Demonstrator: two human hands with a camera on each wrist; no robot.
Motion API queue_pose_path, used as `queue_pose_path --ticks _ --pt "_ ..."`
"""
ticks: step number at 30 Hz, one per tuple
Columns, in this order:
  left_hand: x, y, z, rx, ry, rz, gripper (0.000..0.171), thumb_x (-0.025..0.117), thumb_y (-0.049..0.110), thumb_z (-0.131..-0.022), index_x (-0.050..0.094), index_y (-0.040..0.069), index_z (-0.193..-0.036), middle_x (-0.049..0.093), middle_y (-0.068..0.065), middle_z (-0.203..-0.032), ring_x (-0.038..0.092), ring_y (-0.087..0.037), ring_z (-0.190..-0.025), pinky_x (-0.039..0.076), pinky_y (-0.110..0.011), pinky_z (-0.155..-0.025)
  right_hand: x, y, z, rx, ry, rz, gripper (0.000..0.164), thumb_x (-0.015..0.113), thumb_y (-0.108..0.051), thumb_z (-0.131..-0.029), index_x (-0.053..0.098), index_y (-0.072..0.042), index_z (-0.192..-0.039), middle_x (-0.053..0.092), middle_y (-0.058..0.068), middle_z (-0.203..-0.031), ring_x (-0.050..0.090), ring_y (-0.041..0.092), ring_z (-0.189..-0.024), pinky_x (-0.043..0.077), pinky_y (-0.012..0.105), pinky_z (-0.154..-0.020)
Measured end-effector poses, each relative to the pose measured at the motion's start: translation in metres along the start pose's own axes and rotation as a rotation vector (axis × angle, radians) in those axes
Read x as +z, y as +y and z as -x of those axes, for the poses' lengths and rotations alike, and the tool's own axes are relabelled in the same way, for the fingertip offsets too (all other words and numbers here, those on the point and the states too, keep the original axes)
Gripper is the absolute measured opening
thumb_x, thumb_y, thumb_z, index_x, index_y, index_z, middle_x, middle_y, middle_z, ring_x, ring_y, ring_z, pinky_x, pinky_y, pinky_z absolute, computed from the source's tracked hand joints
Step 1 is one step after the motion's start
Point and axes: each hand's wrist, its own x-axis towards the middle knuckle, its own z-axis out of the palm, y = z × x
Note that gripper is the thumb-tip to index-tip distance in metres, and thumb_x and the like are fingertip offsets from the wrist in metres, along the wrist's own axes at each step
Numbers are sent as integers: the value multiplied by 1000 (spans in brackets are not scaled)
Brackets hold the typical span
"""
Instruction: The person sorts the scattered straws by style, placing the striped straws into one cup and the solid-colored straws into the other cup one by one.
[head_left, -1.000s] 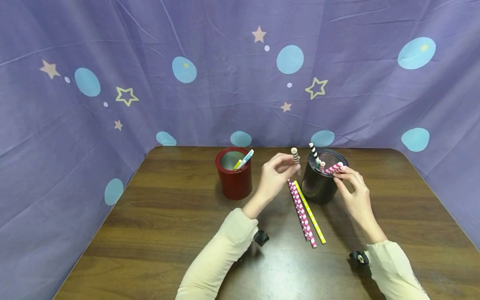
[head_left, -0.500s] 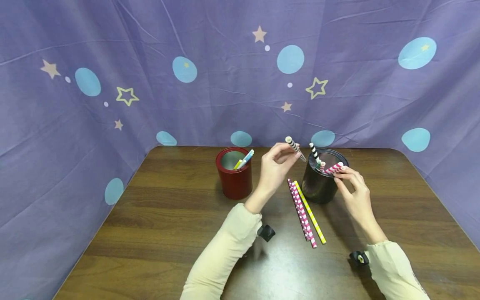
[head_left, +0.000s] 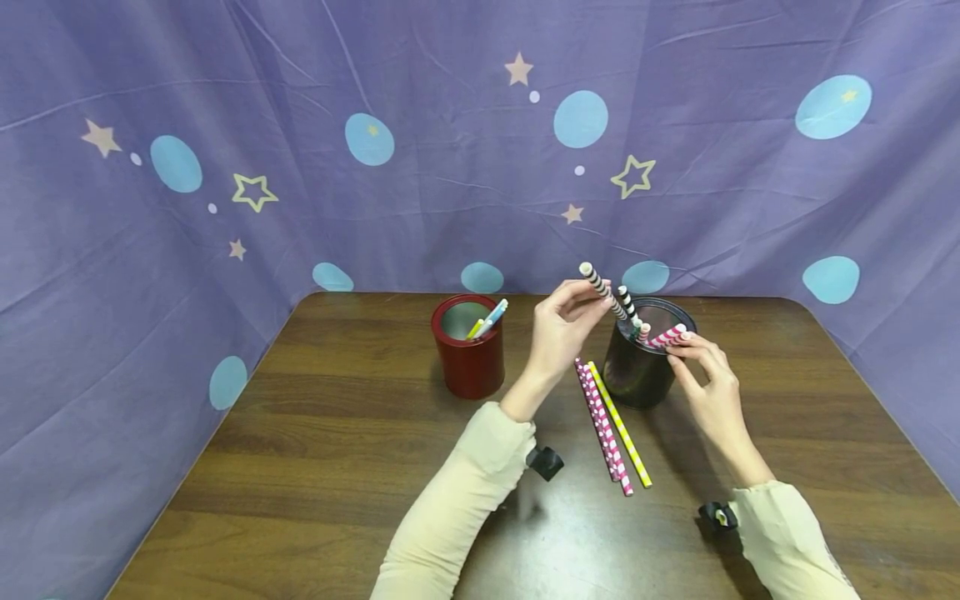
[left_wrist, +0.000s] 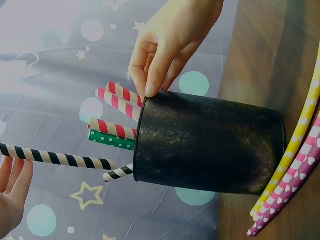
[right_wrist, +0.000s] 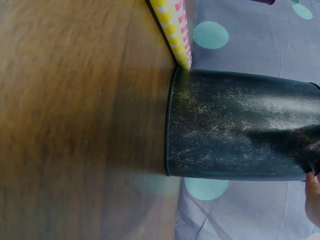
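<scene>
My left hand [head_left: 557, 329] pinches a black-and-white striped paper straw [left_wrist: 60, 158] between thumb and fingers. It slants, with its lower end close to the rim of the black can [head_left: 637, 372]; in the left wrist view that end is outside the can, above the rim. My right hand [head_left: 711, 387] grips the can's rim on the right side, its thumb on the outer wall. Inside the can lean red-and-white striped straws [left_wrist: 114, 129], a green dotted straw [left_wrist: 111, 139], pink-striped straws [left_wrist: 118, 104] and another black-and-white straw [left_wrist: 118, 173].
A yellow-and-white straw [head_left: 622, 429] and pink patterned straws [head_left: 603, 425] lie on the wooden table [head_left: 337, 467] in front of the black can. To the left stands a red can [head_left: 471, 367] with a blue straw [head_left: 492, 317] and a yellow one. A purple curtain [head_left: 450, 192] hangs behind.
My left hand has risen and moved right, carrying the straw toward the black can. The straw went from nearly upright to slanting. My right hand has stayed at the rim.
</scene>
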Motion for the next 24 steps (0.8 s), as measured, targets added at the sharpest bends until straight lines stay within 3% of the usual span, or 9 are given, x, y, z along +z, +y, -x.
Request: queue_pose_path --ticks 8,17,24 --pt "6 -5 -1 -31 13 6 21 58 -14 -76 54 -19 -96 55 -33 -98 55 -43 -89 49 -32 -83 -1 -1 -1 1 -6 2 17 62 13 -73 64 6 -89 58 11 -105 46 9 -108 32 20 -96" --pt "14 6 1 -116 18 -28 22 55 -15 -77 53 -21 -98 54 -35 -100 54 -43 -88 50 -31 -82 0 -2 0 -6 4 -7 15 62 13 -74 63 6 -88 58 16 -103 46 9 -107 32 19 -95" --pt "19 0 2 -162 28 -38 22 55 -15 -78 53 -21 -99 54 -35 -98 54 -44 -90 50 -30 -82 0 -3 0 -14 8 -15 16 62 14 -73 63 6 -87 58 18 -102 46 9 -107 32 18 -95"
